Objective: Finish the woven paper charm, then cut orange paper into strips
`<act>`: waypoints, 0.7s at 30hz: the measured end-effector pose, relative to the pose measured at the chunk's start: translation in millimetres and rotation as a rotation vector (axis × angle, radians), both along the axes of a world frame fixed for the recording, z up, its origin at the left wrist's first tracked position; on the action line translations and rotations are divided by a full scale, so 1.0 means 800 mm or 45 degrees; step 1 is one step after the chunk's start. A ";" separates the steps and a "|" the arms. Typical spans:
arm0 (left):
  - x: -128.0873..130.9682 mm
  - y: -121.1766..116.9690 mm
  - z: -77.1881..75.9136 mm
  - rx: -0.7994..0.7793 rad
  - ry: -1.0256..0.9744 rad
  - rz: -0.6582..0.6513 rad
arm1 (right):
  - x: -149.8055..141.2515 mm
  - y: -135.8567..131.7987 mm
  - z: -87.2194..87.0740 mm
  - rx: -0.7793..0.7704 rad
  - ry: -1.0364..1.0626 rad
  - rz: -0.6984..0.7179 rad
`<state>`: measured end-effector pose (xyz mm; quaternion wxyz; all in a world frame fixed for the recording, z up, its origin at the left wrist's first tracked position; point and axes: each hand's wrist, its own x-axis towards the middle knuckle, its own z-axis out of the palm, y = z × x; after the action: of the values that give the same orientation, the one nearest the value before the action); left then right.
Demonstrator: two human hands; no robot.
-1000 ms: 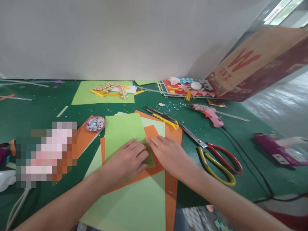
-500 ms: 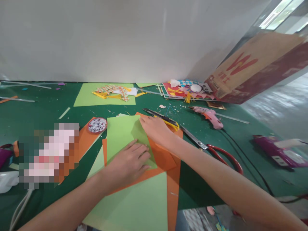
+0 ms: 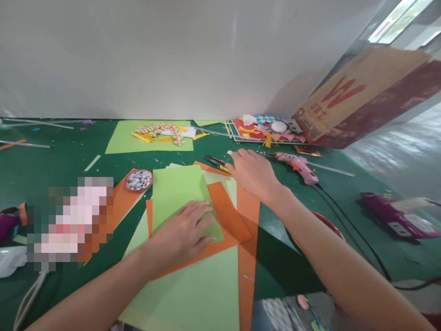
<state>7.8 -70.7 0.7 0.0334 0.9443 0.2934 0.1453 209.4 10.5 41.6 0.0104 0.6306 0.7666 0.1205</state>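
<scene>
My left hand (image 3: 189,227) rests palm down with its fingers stretched out on a bright green paper sheet (image 3: 177,184). Beneath that sheet lie a narrow orange paper piece (image 3: 227,214), more orange paper (image 3: 248,262) and a large pale green sheet (image 3: 193,294). Beyond the stack's upper right corner, my right hand (image 3: 253,174) hovers over a utility knife (image 3: 217,161), fingers loosely bent and apart. It covers most of the knife's yellow handle; whether the fingertips touch it is hard to see. Red-handled scissors (image 3: 330,223) are largely hidden under my right forearm.
A dish of googly eyes (image 3: 138,180) sits left of the stack. A pink glue gun (image 3: 298,166) with its cord lies to the right, near a purple device (image 3: 396,216). Woven paper crafts (image 3: 161,131) line the wall, and a paper bag (image 3: 361,101) stands at the far right.
My right hand has moved from the narrow orange piece up along the green sheet's edge, then right to the knife. My left hand stays on the green sheet.
</scene>
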 end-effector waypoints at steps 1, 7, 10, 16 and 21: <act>0.000 0.000 -0.001 0.016 0.001 0.014 | 0.005 -0.003 -0.003 -0.027 -0.008 -0.007; 0.000 0.002 -0.007 0.137 0.050 0.014 | 0.013 -0.002 -0.023 -0.050 0.117 -0.052; 0.000 0.004 -0.009 0.153 0.040 0.000 | 0.017 0.005 -0.027 -0.055 0.180 -0.094; 0.002 0.006 -0.007 0.080 -0.066 0.021 | 0.037 0.013 -0.024 -0.148 0.349 -0.090; 0.002 0.007 -0.006 0.029 -0.091 0.031 | 0.061 -0.013 -0.011 -0.019 0.589 -0.110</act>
<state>9.8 -65.1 -3.8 0.0315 0.9352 0.3017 0.1827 258.4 0.4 32.5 -0.1556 0.6736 0.7217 -0.0334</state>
